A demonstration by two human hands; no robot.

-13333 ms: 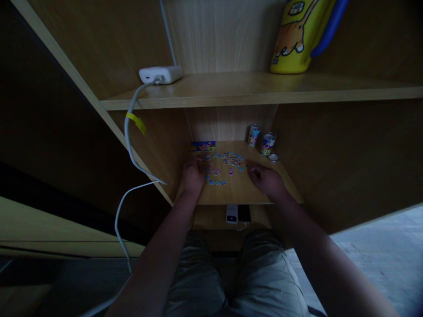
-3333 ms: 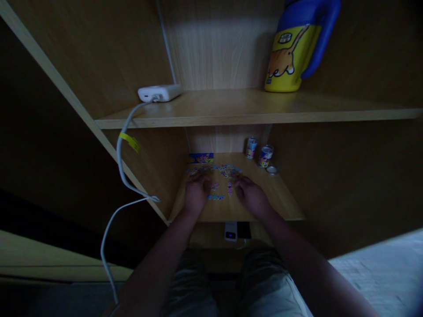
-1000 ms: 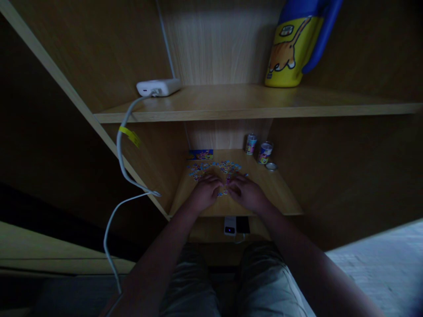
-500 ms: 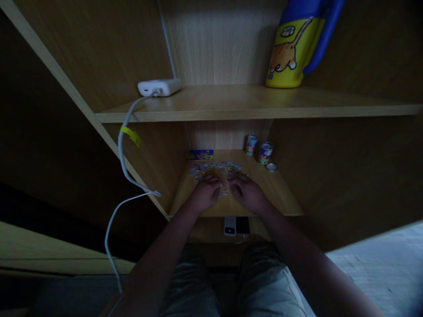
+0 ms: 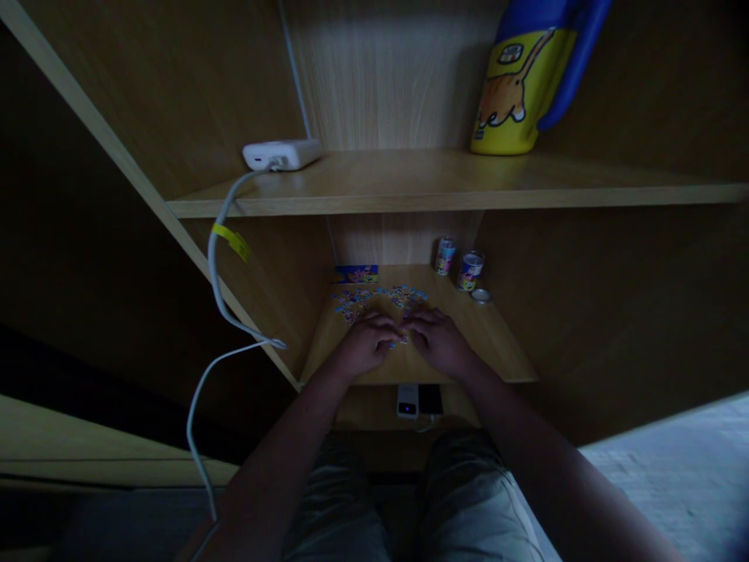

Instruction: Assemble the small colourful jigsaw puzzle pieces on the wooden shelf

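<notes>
On the lower shelf board, small colourful jigsaw puzzle pieces (image 5: 356,297) lie spread behind my hands. My left hand (image 5: 368,342) is closed, its fingertips at a small piece in front of me. My right hand (image 5: 438,339) comes in from the other side, fingers curled and pinched at a piece that they mostly hide. The fingertips of both hands nearly meet over these pieces. At the back left is a blue picture card (image 5: 356,274). Two printed cans (image 5: 445,256) stand at the back right, with a round metal lid (image 5: 480,297) beside the nearer one.
Above my hands runs an upper shelf (image 5: 398,176) with a white charger (image 5: 284,154) and a yellow and blue jug (image 5: 515,94). The charger's cable (image 5: 214,265) hangs down at the left. Below the board's front edge lies a white device (image 5: 407,401) with a small light.
My hands have drawn closer together; the right one has moved slightly left and its fingertips now cover the pinkish piece. The small pieces between the hands are more hidden than before.
</notes>
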